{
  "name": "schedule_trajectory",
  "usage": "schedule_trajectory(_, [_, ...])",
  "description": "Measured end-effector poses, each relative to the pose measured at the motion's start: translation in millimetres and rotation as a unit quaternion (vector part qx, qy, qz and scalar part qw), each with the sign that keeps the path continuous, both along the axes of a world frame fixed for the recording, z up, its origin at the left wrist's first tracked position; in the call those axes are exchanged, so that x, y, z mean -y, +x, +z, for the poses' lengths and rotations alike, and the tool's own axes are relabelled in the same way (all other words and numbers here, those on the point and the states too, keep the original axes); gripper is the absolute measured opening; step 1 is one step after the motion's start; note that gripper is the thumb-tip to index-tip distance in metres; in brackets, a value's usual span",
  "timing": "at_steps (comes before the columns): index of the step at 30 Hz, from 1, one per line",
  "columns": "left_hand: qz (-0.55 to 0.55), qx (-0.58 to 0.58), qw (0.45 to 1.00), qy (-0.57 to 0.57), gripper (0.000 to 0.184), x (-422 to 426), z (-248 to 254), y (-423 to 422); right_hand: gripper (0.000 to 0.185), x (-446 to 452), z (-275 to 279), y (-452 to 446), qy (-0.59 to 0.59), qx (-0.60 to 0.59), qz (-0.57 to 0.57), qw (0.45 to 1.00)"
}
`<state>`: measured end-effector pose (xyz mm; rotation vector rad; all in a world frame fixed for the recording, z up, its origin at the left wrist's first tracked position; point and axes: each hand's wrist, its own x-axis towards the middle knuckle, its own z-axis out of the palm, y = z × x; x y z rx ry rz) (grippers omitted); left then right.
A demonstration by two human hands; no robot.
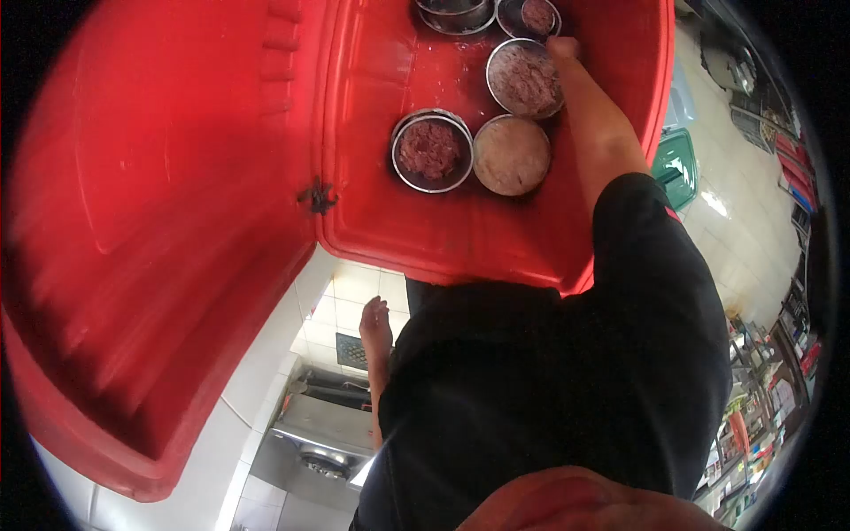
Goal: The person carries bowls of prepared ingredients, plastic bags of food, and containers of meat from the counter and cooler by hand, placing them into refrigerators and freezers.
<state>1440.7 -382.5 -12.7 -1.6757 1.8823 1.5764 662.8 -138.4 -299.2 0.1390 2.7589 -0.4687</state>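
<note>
My right hand (563, 49) reaches into a large red container (460, 234), its fingers closed at the rim of a metal bowl of minced meat (524, 81). Touching that spot, a smaller metal bowl (512, 16) holds a smaller portion of meat. Below are a bowl of darker minced meat (429, 150) and a round bowl with a pale, flat surface (512, 156), side by side. More metal bowls (456, 16) are stacked at the top edge. My left hand (376, 320) hangs outside the container, fingers loosely curled and apart, holding nothing.
The red lid (168, 203) stands open on the left, joined at a hinge (319, 197). A green tub (677, 168) is on the tiled floor at right, with shelves (753, 416) of goods beyond. Metal kitchen equipment (323, 429) lies at lower left.
</note>
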Motion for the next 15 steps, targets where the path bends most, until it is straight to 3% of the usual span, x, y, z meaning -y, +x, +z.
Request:
schedule_trajectory(2, [-0.045,0.027,0.998,-0.029,0.029,-1,9,1,0.043,8,-7,-1,0.019,0.015,0.013,1.0])
schedule_trajectory(4, [0.022,-0.002,1.0,-0.001,0.029,1,-6,21,0.044,36,64,30,-0.039,0.045,-0.039,0.998])
schedule_trajectory(8, [0.01,0.041,0.999,-0.001,0.03,2,-11,36,0.048,45,42,20,-0.072,0.001,-0.084,0.994])
schedule_trajectory(9, [0.061,0.034,0.997,0.034,0.031,3,-24,53,0.05,40,43,25,-0.103,0.044,-0.086,0.99])
schedule_trajectory(11, [0.034,0.047,0.998,0.027,0.031,2,-20,61,0.053,41,54,36,-0.178,0.09,-0.163,0.966])
schedule_trajectory(13, [-0.004,0.049,0.999,0.018,0.032,12,-26,61,0.056,59,83,41,-0.259,0.094,-0.313,0.909])
schedule_trajectory(15, [-0.004,0.06,0.998,0.019,0.033,19,-13,39,0.056,51,82,28,-0.228,0.132,-0.288,0.921])
